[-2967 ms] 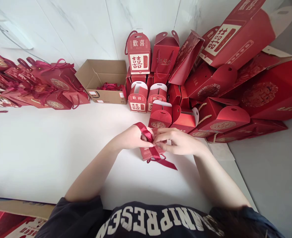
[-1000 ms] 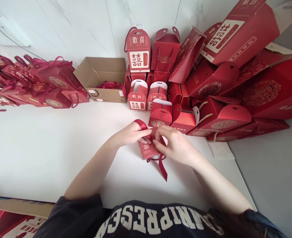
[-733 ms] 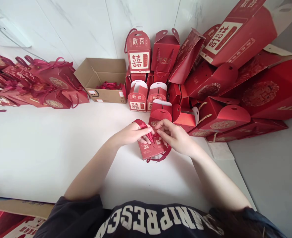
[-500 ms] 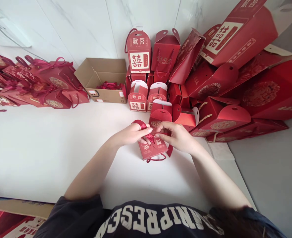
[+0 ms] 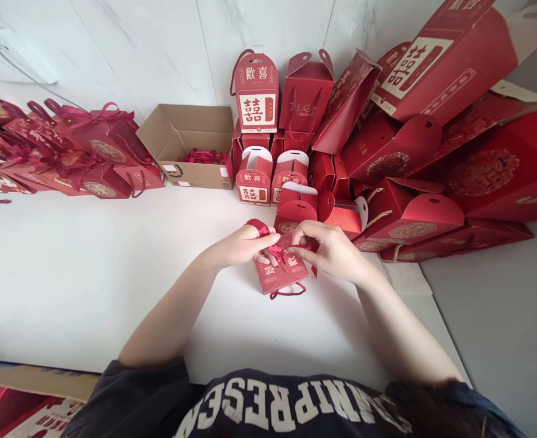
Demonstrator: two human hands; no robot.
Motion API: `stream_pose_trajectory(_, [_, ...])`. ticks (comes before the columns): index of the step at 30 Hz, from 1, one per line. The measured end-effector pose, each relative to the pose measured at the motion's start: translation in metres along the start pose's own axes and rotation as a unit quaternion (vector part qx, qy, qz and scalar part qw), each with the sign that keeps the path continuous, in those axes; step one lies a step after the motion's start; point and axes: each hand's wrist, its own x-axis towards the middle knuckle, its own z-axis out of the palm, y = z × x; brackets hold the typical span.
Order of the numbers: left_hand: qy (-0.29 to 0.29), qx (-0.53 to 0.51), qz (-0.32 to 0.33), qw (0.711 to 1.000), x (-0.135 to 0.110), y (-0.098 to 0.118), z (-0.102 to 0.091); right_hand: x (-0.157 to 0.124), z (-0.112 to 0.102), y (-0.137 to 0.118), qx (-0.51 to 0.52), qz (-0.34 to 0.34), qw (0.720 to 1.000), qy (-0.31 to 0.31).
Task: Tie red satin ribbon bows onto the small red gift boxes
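Observation:
A small red gift box [image 5: 283, 275] with cream characters lies on the white table, its dark red cord handle [image 5: 288, 292] toward me. Over its far side, both hands work on a shiny red ribbon [image 5: 275, 250]. My left hand [image 5: 250, 244] is closed on the ribbon, which loops up behind the thumb and bunches under the fingers. My right hand [image 5: 326, 246] pinches another stretch of the same ribbon between thumb and forefinger, and an end trails down by the box's right side. The fingers partly hide the ribbon's middle.
Just beyond my hands stand several small red boxes [image 5: 252, 176]. Bigger red boxes [image 5: 410, 210] pile up on the right. An open cardboard carton [image 5: 204, 175] at the back holds red ribbon pieces. Ribboned red boxes [image 5: 106, 143] crowd the back left. Another carton [image 5: 35, 378] sits at the near left.
My right hand has moved slightly right, drawing the ribbon out between the hands. The trailing ribbon end beside the box has become shorter. My left hand stays almost in place.

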Motion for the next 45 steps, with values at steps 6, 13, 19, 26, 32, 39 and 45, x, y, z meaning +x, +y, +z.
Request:
stream_pose_trajectory(6, [-0.004,0.001,-0.005,1.000,0.000,0.000,0.000,0.000,-0.008,0.002,0.095,0.012,0.995,-0.031])
stream_pose_trajectory(13, [-0.023,0.002,-0.010,1.000,-0.001,0.000,-0.001,0.002,0.000,0.006,0.214,0.181,0.958,-0.064])
stream_pose_trajectory(19, [-0.030,0.000,-0.013,0.999,-0.002,0.002,-0.001,0.004,0.010,0.015,0.106,0.122,0.986,-0.037])
stream_pose_trajectory(26, [0.003,0.012,-0.007,1.000,-0.001,0.003,0.000,0.005,0.009,0.011,0.106,0.075,0.989,0.072])
stream_pose_trajectory(32, [0.008,0.006,-0.013,1.000,0.000,0.004,0.001,0.005,0.013,0.011,0.087,0.049,0.986,0.132])
stream_pose_trajectory(39, [0.014,0.009,-0.011,1.000,0.003,-0.001,0.000,-0.001,0.003,-0.006,0.093,-0.023,0.994,0.055])
stream_pose_trajectory(45, [0.041,-0.009,-0.012,0.999,0.004,-0.003,0.001,-0.006,0.002,-0.013,0.041,-0.081,0.989,-0.114])
